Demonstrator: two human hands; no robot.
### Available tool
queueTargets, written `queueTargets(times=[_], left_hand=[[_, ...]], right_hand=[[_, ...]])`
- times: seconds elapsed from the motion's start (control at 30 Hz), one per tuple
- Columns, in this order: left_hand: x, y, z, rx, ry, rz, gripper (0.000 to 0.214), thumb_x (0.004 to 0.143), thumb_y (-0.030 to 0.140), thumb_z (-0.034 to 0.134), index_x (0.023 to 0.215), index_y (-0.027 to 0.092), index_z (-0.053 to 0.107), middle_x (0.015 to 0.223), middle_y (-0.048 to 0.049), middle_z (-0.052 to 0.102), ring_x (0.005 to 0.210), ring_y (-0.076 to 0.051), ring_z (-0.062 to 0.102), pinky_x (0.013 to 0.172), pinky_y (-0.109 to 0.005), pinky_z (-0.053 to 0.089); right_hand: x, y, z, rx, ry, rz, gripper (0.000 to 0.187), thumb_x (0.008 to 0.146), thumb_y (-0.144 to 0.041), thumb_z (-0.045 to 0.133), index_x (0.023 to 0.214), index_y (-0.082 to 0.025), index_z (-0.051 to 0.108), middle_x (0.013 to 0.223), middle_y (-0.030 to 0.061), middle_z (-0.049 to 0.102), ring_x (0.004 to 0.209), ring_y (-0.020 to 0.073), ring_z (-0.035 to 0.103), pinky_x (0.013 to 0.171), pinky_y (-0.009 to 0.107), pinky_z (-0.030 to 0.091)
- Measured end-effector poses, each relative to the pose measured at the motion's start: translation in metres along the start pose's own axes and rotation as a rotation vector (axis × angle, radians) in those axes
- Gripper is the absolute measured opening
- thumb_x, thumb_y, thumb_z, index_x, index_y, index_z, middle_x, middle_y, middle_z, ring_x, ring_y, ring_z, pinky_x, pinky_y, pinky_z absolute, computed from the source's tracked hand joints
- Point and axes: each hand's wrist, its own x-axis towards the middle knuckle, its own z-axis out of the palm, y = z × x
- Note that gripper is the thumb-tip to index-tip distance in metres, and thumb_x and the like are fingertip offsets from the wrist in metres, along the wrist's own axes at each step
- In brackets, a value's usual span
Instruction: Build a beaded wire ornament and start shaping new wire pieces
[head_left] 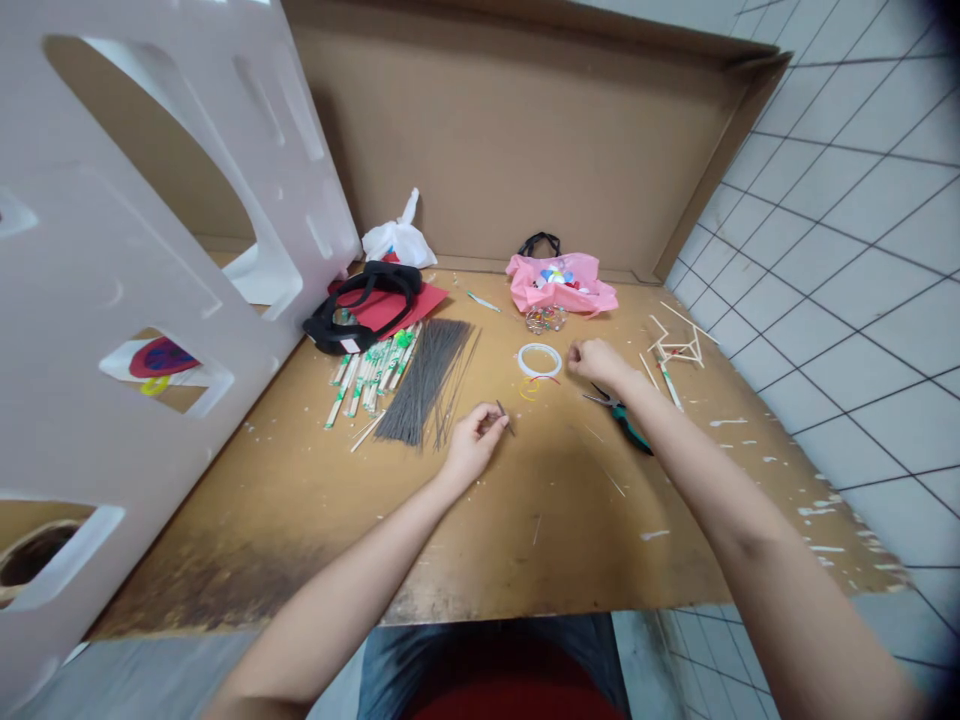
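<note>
My left hand [474, 440] is above the middle of the table, pinching a short dark piece of wire [506, 417] between thumb and fingertips. Further forward, my right hand [594, 358] has its fingers curled together just right of a white ring-shaped roll [521, 364]; what they hold, if anything, is too small to make out. Red and yellow strands [529, 392] lie at the roll's near edge. Under my right forearm lie pliers with green-and-black handles [630, 428], partly covered. A bundle of thin grey wires [424, 385] is spread to the left of my left hand.
Paper-wrapped chopsticks [361, 385], a black head strap [352, 340] and a white bag [400, 243] are at left. A pink bag [525, 290] stands behind small beaded items [546, 319]. At right is a stick frame [679, 352]. A white plastic panel [187, 400] borders the left side.
</note>
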Motion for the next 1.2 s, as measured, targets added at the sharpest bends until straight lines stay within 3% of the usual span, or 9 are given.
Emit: queueTargets(times=[0.1,0.23,0.33,0.5,0.63,0.8,0.9,1.07,1.2], left_hand=[[0.004,0.001,-0.001,-0.159,0.001,-0.106,0.022,0.072,0.034,0.064,0.072,0.015,0.054,0.069,0.0014,0.058,0.065,-0.009,0.055,0.067,-0.022,0.044],[0.009,0.008,-0.009,-0.484,-0.089,-0.322,0.029,0.066,0.035,0.07,0.075,0.014,0.053,0.078,-0.0024,0.066,0.073,-0.012,0.062,0.074,-0.028,0.048],[0.011,0.015,-0.019,-0.614,-0.195,-0.411,0.029,0.064,0.03,0.073,0.077,0.012,0.055,0.076,-0.0033,0.066,0.07,-0.012,0.063,0.072,-0.028,0.051],[0.008,0.023,-0.024,-0.638,-0.439,-0.512,0.024,0.066,0.026,0.073,0.077,0.011,0.058,0.073,-0.0034,0.066,0.064,-0.01,0.062,0.066,-0.025,0.051],[0.002,0.024,-0.016,-0.496,-0.49,-0.494,0.023,0.063,0.026,0.074,0.076,0.01,0.062,0.079,-0.0055,0.066,0.066,-0.009,0.06,0.06,-0.02,0.047],[-0.004,0.024,-0.01,-0.39,-0.608,-0.489,0.022,0.063,0.026,0.073,0.07,0.01,0.06,0.075,-0.005,0.067,0.049,-0.003,0.047,0.041,-0.014,0.028],[-0.008,0.026,-0.006,-0.377,-0.661,-0.483,0.023,0.064,0.029,0.073,0.071,0.011,0.058,0.077,-0.0056,0.067,0.052,-0.004,0.051,0.042,-0.015,0.032],[-0.013,0.032,0.001,-0.329,-0.642,-0.434,0.029,0.062,0.033,0.073,0.07,0.012,0.056,0.062,-0.0001,0.061,0.05,-0.006,0.051,0.043,-0.016,0.036],[-0.017,0.038,0.004,-0.277,-0.63,-0.349,0.029,0.064,0.035,0.072,0.069,0.012,0.054,0.059,0.0013,0.059,0.048,-0.005,0.049,0.044,-0.017,0.038]], right_hand=[[-0.016,-0.005,0.0,0.165,0.118,-0.066,0.018,0.078,-0.019,0.049,0.093,-0.012,0.057,0.092,0.0113,0.068,0.085,0.0164,0.063,0.074,0.024,0.046],[-0.052,-0.021,0.017,0.421,0.123,-0.158,0.017,0.081,-0.03,0.047,0.09,-0.016,0.051,0.081,0.0048,0.068,0.073,0.0129,0.065,0.065,0.024,0.049],[-0.081,-0.035,0.031,0.87,0.08,-0.234,0.019,0.072,-0.033,0.06,0.079,-0.018,0.051,0.07,0.0007,0.064,0.065,0.0134,0.063,0.062,0.027,0.049],[-0.112,-0.053,0.039,0.903,0.122,-0.258,0.021,0.071,-0.031,0.062,0.088,-0.018,0.061,0.078,0.0033,0.065,0.071,0.0146,0.062,0.067,0.03,0.05],[-0.122,-0.059,0.044,0.856,0.166,-0.264,0.017,0.073,-0.032,0.06,0.081,-0.019,0.065,0.082,0.005,0.068,0.07,0.0154,0.062,0.066,0.03,0.05],[-0.129,-0.06,0.05,0.895,0.158,-0.229,0.017,0.073,-0.033,0.061,0.081,-0.019,0.066,0.082,0.0052,0.068,0.063,0.0142,0.061,0.062,0.03,0.05],[-0.132,-0.062,0.051,0.967,0.157,-0.206,0.018,0.072,-0.035,0.063,0.081,-0.019,0.064,0.079,0.0044,0.068,0.062,0.0145,0.062,0.061,0.03,0.05],[-0.135,-0.067,0.051,1.113,0.136,-0.143,0.024,0.071,-0.041,0.063,0.078,-0.019,0.059,0.06,-0.0007,0.063,0.052,0.0128,0.057,0.055,0.028,0.049],[-0.136,-0.068,0.049,1.288,0.14,-0.102,0.024,0.071,-0.041,0.065,0.079,-0.02,0.057,0.065,-0.0005,0.064,0.057,0.0123,0.059,0.057,0.028,0.05]])
